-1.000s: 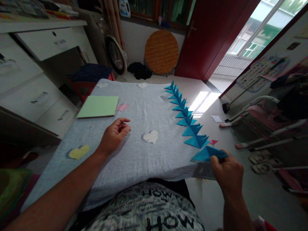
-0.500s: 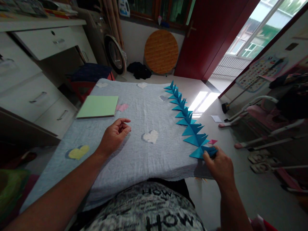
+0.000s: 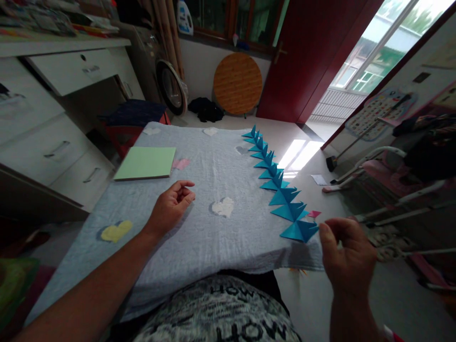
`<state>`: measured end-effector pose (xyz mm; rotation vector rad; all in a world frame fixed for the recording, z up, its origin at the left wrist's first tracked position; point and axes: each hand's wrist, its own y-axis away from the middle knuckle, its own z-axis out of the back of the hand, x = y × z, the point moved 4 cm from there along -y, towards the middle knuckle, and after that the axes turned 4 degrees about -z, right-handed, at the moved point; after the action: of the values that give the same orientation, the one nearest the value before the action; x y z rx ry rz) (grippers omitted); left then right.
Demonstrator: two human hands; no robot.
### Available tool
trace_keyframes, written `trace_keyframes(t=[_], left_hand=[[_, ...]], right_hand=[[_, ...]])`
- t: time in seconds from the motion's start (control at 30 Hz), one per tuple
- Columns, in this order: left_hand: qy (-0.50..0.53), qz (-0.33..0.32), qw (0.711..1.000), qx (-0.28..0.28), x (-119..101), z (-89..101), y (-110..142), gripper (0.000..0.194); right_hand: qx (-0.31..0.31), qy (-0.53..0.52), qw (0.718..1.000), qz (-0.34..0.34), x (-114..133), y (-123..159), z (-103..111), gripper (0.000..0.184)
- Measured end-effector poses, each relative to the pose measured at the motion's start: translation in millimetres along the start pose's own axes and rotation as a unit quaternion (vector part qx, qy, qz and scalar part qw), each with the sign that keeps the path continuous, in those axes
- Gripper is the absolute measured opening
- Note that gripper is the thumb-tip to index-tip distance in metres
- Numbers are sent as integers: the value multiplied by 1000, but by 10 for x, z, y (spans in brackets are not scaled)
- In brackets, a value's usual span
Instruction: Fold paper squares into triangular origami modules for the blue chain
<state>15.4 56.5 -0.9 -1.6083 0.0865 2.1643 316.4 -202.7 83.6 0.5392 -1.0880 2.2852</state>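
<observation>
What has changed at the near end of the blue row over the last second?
The right hand brought the last blue paper bird down and leftward to the near end of the row of birds, then drew back to the right; whether its fingertips still touch the bird's tip I can't tell. The left hand and green paper stayed put.
</observation>
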Motion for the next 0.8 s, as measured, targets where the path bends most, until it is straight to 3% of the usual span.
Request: trace_keyframes(t=[0.23, 0.37, 0.5, 0.6, 0.7, 0.8], left_hand=[[-18, -3, 1000, -4, -19, -1, 4, 33], [-59, -3, 998, -10, -99, 34, 14, 32], [-152, -21, 988, 5, -251, 181, -5, 30], [-241, -82, 967, 26, -324, 341, -120, 27], [-358, -124, 924, 47, -246, 481, -329, 26], [-450, -106, 886, 34, -41, 583, -543, 29]], right_hand=[[241, -84, 965, 70, 664, 43, -1029, 12], [339, -88, 930, 115, 989, 94, -1450, 8], [382, -59, 909, 155, 1249, 48, -1682, 5], [400, -21, 900, 174, 1405, -44, -1809, 6], [412, 2, 891, 189, 1511, -147, -1951, 9], [402, 7, 896, 188, 1510, -239, -2125, 10]])
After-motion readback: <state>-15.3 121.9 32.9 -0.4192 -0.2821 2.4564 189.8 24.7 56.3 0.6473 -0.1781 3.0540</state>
